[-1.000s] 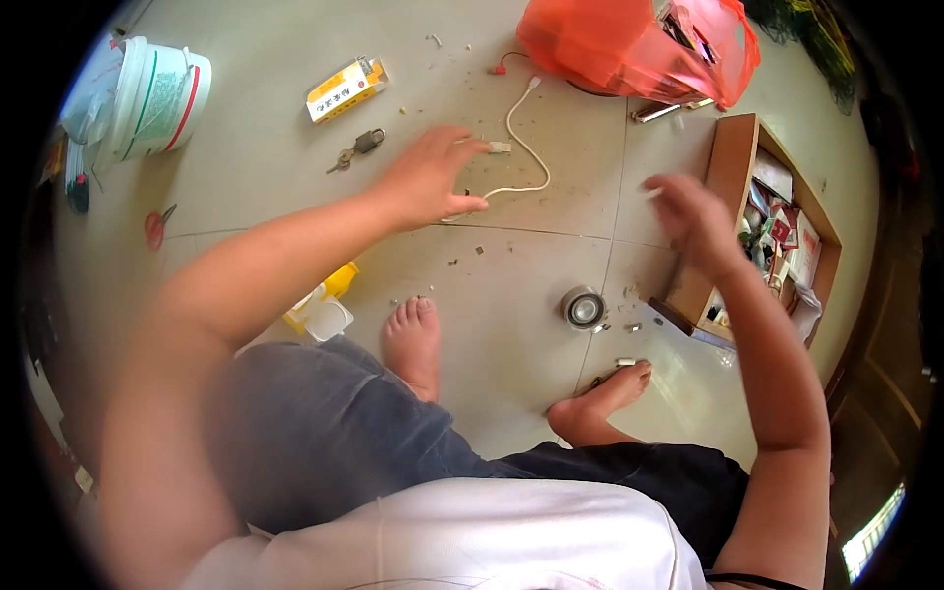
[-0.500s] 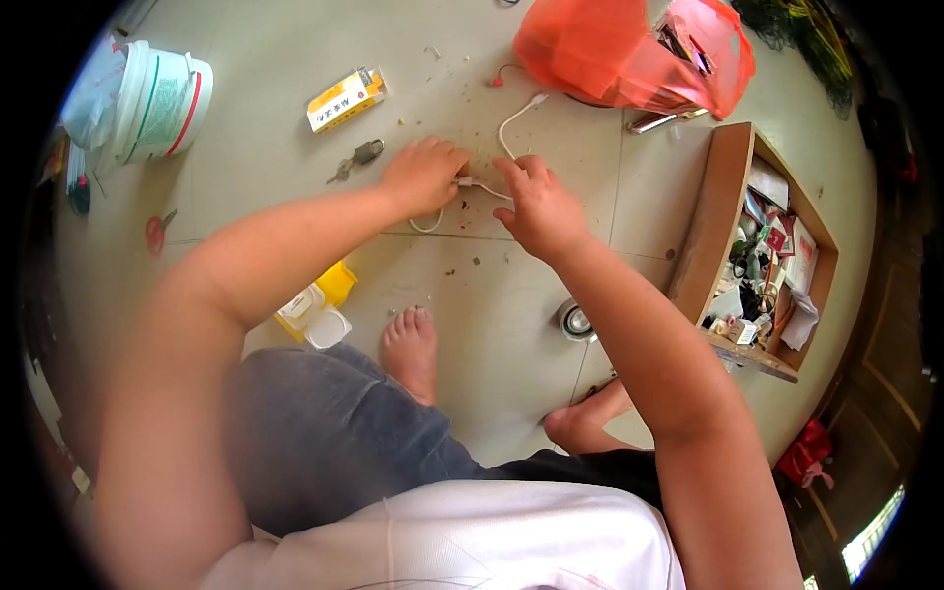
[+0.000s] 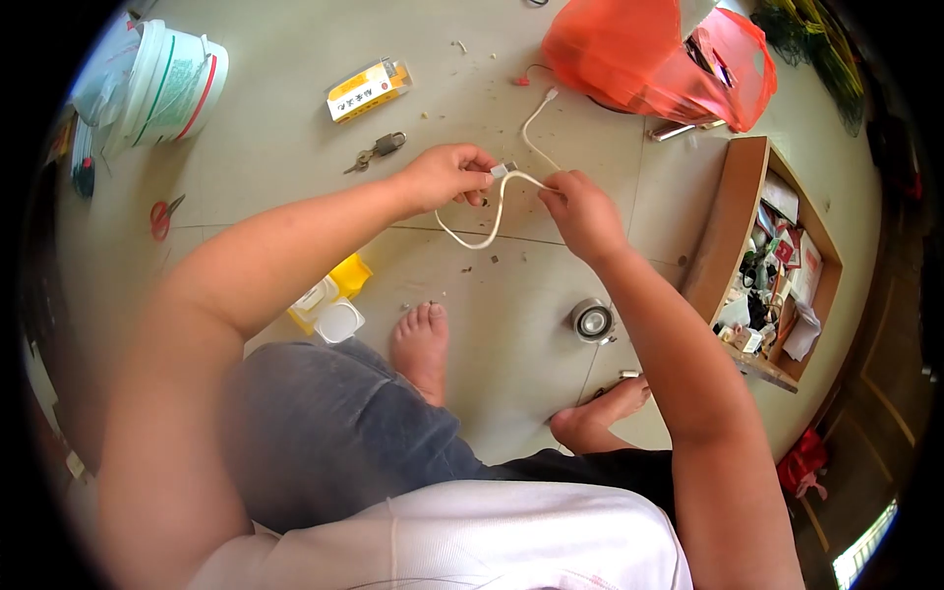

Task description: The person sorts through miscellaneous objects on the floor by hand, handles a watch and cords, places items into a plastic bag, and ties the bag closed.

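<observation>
A white USB cable point(image 3: 499, 218) hangs in a loop between my two hands, just above the tiled floor. My left hand point(image 3: 454, 177) pinches it near the plug, whose pale end points right from the fingertips. Farther along, my right hand point(image 3: 584, 210) closes thumb and fingers round the cord. The cable's other end, with a small white connector point(image 3: 551, 94), stretches away on the floor beyond my right hand. Left of my left hand lie a padlock point(image 3: 389, 144) with keys and a yellow-and-white box point(image 3: 368, 90).
A wooden drawer point(image 3: 728, 211) full of odds and ends stands at right, a red plastic bag point(image 3: 619, 49) at the back. Red scissors point(image 3: 162, 218), a white bucket point(image 3: 182, 88), an open yellow-and-white container point(image 3: 337, 321) and a round metal object point(image 3: 593, 321) also occupy the floor.
Both hands have lifted the cable. My right hand, previously with fingers spread, has closed on the cord. The plug now shows at my left fingertips, and the view has shifted slightly.
</observation>
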`<state>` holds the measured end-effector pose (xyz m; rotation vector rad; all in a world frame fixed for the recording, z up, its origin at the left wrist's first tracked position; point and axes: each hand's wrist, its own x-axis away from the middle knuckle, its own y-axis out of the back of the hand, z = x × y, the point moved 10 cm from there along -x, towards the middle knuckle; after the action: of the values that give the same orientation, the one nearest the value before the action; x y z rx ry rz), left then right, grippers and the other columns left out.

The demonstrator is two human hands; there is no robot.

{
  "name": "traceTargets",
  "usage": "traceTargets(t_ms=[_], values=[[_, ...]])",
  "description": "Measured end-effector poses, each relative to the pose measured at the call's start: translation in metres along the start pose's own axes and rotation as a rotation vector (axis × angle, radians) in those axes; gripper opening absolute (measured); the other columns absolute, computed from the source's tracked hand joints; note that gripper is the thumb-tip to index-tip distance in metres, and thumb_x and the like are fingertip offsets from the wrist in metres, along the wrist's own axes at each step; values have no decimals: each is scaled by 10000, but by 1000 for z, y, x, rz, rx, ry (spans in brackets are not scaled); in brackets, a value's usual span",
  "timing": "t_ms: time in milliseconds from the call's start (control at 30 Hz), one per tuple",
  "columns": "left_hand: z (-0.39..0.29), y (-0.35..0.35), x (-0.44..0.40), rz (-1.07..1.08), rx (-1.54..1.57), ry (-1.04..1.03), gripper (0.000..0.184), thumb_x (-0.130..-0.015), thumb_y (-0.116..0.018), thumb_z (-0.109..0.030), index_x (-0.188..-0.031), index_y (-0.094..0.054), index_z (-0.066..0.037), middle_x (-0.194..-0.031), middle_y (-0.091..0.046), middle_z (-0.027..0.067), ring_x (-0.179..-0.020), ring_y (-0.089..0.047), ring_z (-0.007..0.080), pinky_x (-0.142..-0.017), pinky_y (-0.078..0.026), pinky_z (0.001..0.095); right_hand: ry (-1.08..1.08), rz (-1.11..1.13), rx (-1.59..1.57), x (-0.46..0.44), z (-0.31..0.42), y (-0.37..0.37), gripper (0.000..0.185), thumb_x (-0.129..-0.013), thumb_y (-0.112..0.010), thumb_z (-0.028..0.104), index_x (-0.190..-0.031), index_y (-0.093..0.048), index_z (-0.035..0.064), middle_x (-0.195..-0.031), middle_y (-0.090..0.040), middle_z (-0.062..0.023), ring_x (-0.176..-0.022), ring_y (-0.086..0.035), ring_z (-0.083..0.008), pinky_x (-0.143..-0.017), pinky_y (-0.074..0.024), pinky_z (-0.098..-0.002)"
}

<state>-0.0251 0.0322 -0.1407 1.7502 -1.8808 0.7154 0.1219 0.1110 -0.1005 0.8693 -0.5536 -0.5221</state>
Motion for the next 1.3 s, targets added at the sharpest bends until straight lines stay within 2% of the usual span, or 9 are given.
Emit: traceTargets(t_ms=[167, 333, 433, 567, 733, 1067, 1133, 1200, 1300], values=[[-12, -12, 14, 21, 112, 42, 261, -928, -612, -211, -1122, -597, -37, -912, -632, 30, -793, -612, 115, -709, -479, 262, -372, 155, -996, -3, 27, -18, 216, -942, -627, 243, -1065, -641, 66, -748, -616, -36, -628, -546, -108, -595, -471, -257], [-31, -18, 15, 47, 90, -25, 336, -971, -542, -329, -1150, -602, -51, -990, -638, 40, -810, -612, 135, -727, -481, 279, -387, 6, -1094, -17, 17, 17, 217, -939, -611, 236, -1000, -653, 33, -737, -648, -63, -609, -586, -157, -584, -488, -294], [-57, -3, 20, -97, 137, -198, 411, -978, -519, -387, -1228, -569, -65, -1050, -622, 27, -868, -597, 134, -768, -469, 283, -213, 64, -164, -22, 26, 77, 236, -890, -617, 254, -942, -676, 31, -800, -671, -202, -710, -651, -331, -660, -511, -402], [-105, -24, 34, -98, -78, -388, 368, -995, -494, -363, -1225, -566, -85, -974, -606, 17, -846, -570, 132, -776, -458, 273, -209, 85, -74, -19, 33, 105, 252, -893, -603, 255, -919, -670, 13, -745, -661, -181, -658, -636, -286, -634, -504, -383], [-116, -42, 42, -50, -396, -316, 311, -979, -517, -355, -984, -632, -66, -778, -601, 39, -729, -554, 141, -673, -444, 309, -494, 91, -615, -9, -12, 122, 265, -900, -609, 293, -918, -663, 34, -635, -526, -8, -556, -472, -98, -507, -405, -282], [-55, -17, 41, -80, -398, -139, 358, -969, -543, -334, -769, -532, -38, -617, -435, 20, -599, -388, 122, -569, -371, 298, -338, -761, -303, 142, -230, 369, 180, -952, -587, 206, -977, -645, 37, -759, -518, 57, -633, -401, -9, -531, -369, -170], [-52, -20, 37, -72, -411, -140, 357, -966, -553, -333, -766, -535, -38, -615, -426, 14, -603, -381, 114, -567, -367, 296, -517, -576, -128, 163, -304, 351, 224, -941, -585, 200, -1108, -615, 53, -917, -594, -28, -705, -548, -85, -665, -501, -232], [-49, -19, 31, -81, -417, -131, 304, -953, -576, -303, -796, -551, -43, -624, -452, 1, -604, -394, 104, -567, -369, 289, -537, -265, 689, 160, -287, 318, 344, -928, -586, 202, -1257, -545, 114, -1169, -583, -125, -917, -643, -229, -852, -528, -338], [-42, -19, 24, -92, -384, -100, 185, -932, -589, -239, -890, -596, -58, -652, -503, -7, -607, -438, 101, -580, -392, 285, -538, -234, 383, 108, -194, 286, 412, -896, -624, 184, -1297, -527, 178, -1308, -532, -114, -1102, -591, -292, -894, -503, -376]])
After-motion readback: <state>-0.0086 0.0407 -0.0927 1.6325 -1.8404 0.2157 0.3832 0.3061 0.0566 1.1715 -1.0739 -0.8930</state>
